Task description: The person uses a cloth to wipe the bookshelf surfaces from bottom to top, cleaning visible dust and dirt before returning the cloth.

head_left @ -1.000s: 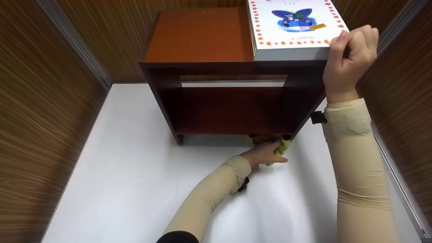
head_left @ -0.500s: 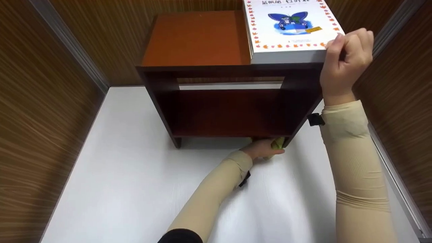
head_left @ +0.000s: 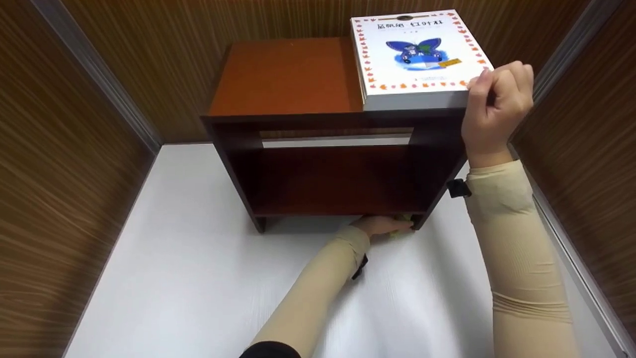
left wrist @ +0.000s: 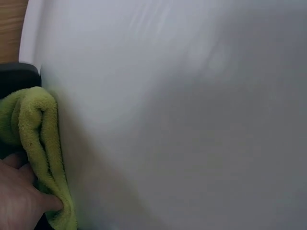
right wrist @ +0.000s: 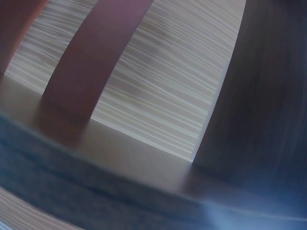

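The left hand point(head_left: 380, 225) grips a folded green cloth point(left wrist: 41, 136) under the lower board of the shelf point(head_left: 283, 82), near its front right foot on the white table point(head_left: 198, 233). The right hand point(head_left: 497, 107) curls its fingers at the shelf's top front right corner, beside books point(head_left: 415, 62) lying along the top's right edge.

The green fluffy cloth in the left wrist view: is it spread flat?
No, the cloth is folded over itself, and the left hand grips it.
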